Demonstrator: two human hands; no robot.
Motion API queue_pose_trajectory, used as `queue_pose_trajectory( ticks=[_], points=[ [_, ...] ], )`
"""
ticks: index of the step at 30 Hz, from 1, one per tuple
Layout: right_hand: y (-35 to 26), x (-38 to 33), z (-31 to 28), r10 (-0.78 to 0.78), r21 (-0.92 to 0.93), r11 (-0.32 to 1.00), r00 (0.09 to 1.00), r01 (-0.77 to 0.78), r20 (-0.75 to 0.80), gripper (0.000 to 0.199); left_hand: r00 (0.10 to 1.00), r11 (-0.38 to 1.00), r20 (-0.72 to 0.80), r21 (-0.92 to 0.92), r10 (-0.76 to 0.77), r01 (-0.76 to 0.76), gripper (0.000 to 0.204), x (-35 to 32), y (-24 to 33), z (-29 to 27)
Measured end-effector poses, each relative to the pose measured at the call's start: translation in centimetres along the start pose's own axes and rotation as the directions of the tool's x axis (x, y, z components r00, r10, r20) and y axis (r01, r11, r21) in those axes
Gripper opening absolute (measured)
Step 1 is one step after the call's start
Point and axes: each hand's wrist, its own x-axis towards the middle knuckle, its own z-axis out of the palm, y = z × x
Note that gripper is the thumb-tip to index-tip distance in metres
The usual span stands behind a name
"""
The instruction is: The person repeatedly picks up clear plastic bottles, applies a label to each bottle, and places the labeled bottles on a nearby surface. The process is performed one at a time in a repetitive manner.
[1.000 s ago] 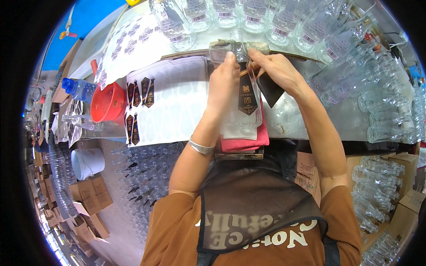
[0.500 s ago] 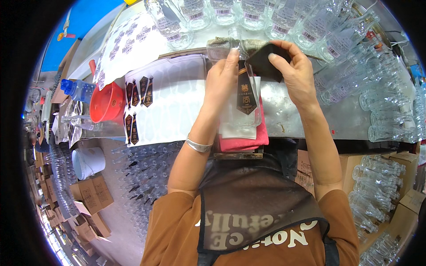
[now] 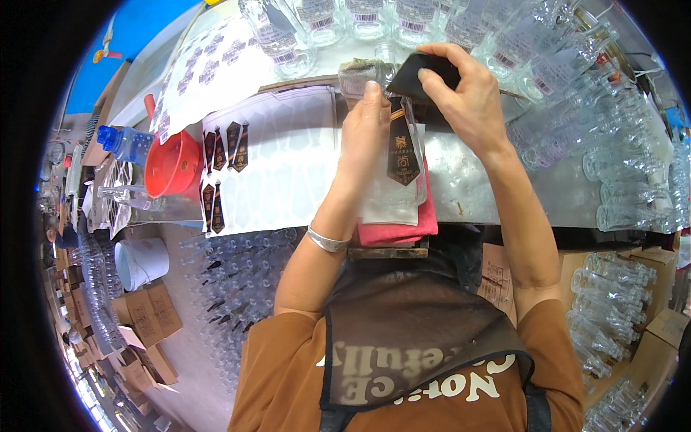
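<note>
A clear glass bottle (image 3: 417, 191) lies with its neck away from me on a folded pink cloth (image 3: 396, 234) topped with white paper. On its front is a black tie-shaped label (image 3: 403, 155) with gold print. My left hand (image 3: 363, 137) is closed around the bottle's left side, thumb near the shoulder. Pinched between the thumb and fingers of my right hand (image 3: 468, 97) is a flat black scraper (image 3: 417, 75). Its left corner is over the bottle near the base of the neck; whether it touches the glass I cannot tell. A rolled greyish cloth (image 3: 360, 75) supports the neck end.
Left of the bottle lies a white label sheet (image 3: 281, 158) with several black tie labels. A red bowl (image 3: 173, 165) and a blue-capped plastic bottle (image 3: 129, 144) stand farther left. Glass bottles (image 3: 360, 18) line the back; more (image 3: 561, 129) lie stacked at right.
My right hand has moved up and left with the scraper, from beside the label's top toward the bottle's neck. My left hand stays on the bottle, shifted slightly.
</note>
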Motion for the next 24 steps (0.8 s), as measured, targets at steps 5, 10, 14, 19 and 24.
queue_pose_trajectory(
  ticks=[5, 10, 14, 19, 24],
  points=[
    [-1.2, 2.3, -0.7, -0.110, -0.090, 0.988, 0.980, 0.126, 0.166, 0.030, 0.997, 0.990, -0.043, -0.130, -0.056, 0.050, 0.081, -1.5, 1.7, 1.7],
    [-1.8, 3.4, 0.0, -0.301, -0.206, 0.926, 0.947, 0.318, 0.111, 0.028, 0.997, 0.994, -0.045, -0.086, -0.069, 0.065, 0.083, -1.1, 1.0, 1.1],
    [-2.3, 1.7, 0.0, -0.319, -0.187, 0.909, 0.910, 0.373, 0.265, 0.026, 0.999, 0.990, 0.006, -0.134, -0.051, 0.052, 0.081, -1.9, 2.3, 1.7],
    [-2.8, 0.1, 0.5, -0.536, -0.214, 0.820, 0.843, 0.531, 0.041, 0.018, 0.994, 0.985, -0.041, -0.149, -0.097, 0.090, 0.079, -1.7, 1.8, 0.9],
    [-5.1, -6.8, 0.0, -0.461, -0.022, 0.864, 0.806, 0.503, 0.371, 0.028, 0.986, 0.979, -0.078, -0.156, -0.147, 0.133, 0.087, -1.7, 2.1, 1.0]
  ],
)
